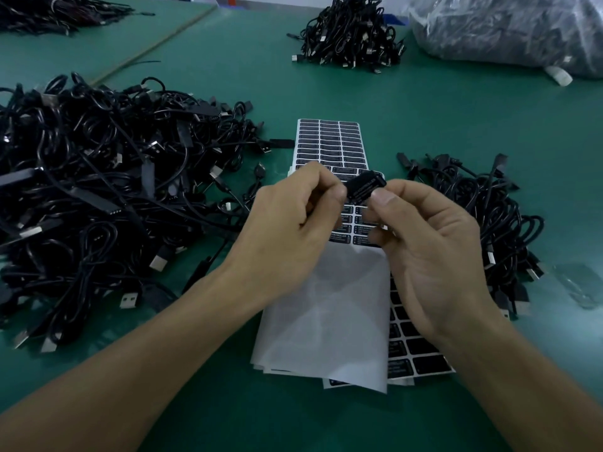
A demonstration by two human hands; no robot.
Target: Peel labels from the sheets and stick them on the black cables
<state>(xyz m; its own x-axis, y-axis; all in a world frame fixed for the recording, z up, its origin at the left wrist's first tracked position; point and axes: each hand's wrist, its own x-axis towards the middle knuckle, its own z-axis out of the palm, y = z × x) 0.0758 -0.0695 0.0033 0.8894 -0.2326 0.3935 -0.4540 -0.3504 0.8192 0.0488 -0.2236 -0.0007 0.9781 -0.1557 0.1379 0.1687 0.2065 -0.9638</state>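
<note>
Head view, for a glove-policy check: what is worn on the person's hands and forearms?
Nothing: the left hand and right hand are bare, without gloves, rings, watch or wrist strap. Both forearms are uncovered; no sleeve enters the frame.

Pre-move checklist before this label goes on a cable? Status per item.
1. Label lifted off the sheet: ok. The label is pinched between the left hand and the right hand, above the sheets.
2. Cable in hand: cannot tell. The fingers hide what else they hold.
3. Label flat, unfolded: cannot tell. Fingertips cover its ends.
4. Labels left: ok. The label sheet shows full rows.
5. Cables nearby: ok. The left cable pile and the right cable pile flank the sheets.
6. Lower sheets uncovered: not ok. White backing paper lies over them.
</note>
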